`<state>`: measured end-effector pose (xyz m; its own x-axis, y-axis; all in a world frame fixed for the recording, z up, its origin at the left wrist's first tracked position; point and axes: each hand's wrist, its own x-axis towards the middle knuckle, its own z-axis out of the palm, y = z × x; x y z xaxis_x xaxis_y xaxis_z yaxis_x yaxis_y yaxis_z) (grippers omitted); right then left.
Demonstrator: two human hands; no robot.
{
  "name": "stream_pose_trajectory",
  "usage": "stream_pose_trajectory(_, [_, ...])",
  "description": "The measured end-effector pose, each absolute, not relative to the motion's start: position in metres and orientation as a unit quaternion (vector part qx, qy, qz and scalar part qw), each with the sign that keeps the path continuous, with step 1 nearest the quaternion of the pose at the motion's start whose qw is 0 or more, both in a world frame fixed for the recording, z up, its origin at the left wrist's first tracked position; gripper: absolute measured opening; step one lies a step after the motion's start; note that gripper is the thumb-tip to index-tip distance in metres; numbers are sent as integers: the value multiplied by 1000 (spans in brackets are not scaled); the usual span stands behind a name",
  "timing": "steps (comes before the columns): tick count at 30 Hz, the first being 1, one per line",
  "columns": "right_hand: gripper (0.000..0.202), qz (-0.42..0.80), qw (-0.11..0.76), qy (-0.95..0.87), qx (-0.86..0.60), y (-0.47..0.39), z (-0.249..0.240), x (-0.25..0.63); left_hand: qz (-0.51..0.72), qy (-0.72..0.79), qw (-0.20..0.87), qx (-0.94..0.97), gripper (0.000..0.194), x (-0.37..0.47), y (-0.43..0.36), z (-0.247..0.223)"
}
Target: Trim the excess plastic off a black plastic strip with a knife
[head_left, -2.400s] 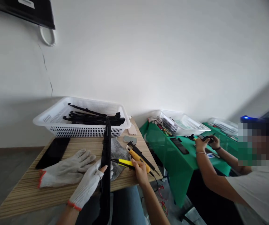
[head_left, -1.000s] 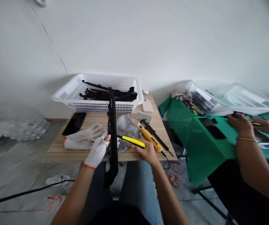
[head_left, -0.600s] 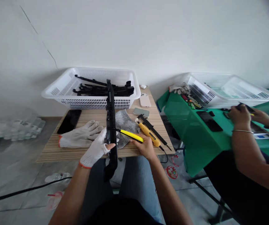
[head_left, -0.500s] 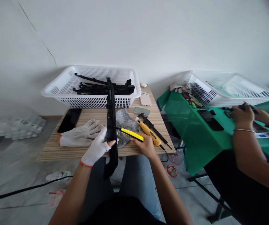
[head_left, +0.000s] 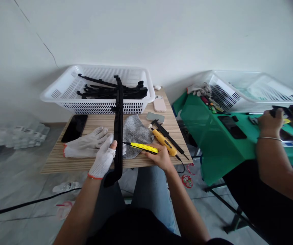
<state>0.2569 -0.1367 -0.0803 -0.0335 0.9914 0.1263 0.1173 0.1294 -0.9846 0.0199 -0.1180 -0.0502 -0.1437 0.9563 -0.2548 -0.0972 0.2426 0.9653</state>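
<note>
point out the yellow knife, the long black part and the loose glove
yellow knife (head_left: 143, 147), head view, middle of its yellow handle
long black part (head_left: 118, 126), head view, mid-length of the bar
loose glove (head_left: 85, 147), head view, its palm

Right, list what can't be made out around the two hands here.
Head view only:
- Knife tip: too thin and dark against the black bar to tell whether it touches.
- Right hand fingers: curled under the knife, hidden.
- Left hand palm: covered by its glove.
- Parts in the basket: tangled, uncountable.
</note>
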Motion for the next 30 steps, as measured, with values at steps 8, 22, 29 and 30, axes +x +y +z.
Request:
stream_pose_trajectory(8, [44,400,496,-574,-514,-136,-87,254,435,532,497,530,60,17,-119,-39])
stream_pose_trajectory(22, [38,393,477,-623,-480,-135,-85,258,461,544,519,472,67,23,-123,-34])
stream_pose_trajectory(29, [35,382,469,-626,-493,-135,-89,258,450,598,403,526,62,17,-123,-38])
stream_pose_trajectory(30, [35,385,468,-626,-491,-135,-89,258,445,600,397,533,61,16,-123,-38])
